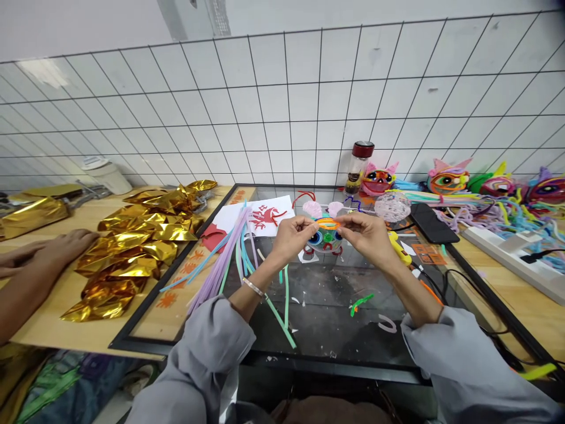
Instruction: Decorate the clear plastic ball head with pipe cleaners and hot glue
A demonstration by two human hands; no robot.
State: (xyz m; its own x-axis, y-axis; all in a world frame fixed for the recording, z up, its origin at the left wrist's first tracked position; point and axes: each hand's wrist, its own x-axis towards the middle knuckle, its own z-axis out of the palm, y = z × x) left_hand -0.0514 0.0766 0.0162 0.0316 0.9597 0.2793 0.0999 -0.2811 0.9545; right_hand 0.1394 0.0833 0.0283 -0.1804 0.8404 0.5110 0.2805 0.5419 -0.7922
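Observation:
An orange pipe cleaner [329, 224], bent into a flat loop, is pinched between my two hands. My left hand [296, 234] grips its left end with thumb and finger, and my right hand [364, 234] closes on its right end. Just behind and below the loop sits a lantern-like animal head [327, 240] with round blue eyes, a green nose and pink ears; my fingers partly cover it. Whether the loop touches the head I cannot tell. Left of my left hand lies a bundle of lilac, blue and green pipe cleaners [233, 253].
Gold foil pieces [132, 235] cover the left table beside another person's hand [73, 238]. A lidded glass bottle [358, 168], a phone [434, 224], a power strip [514, 259], a yellow glue gun [399, 247] and finished animal heads [448, 176] stand right.

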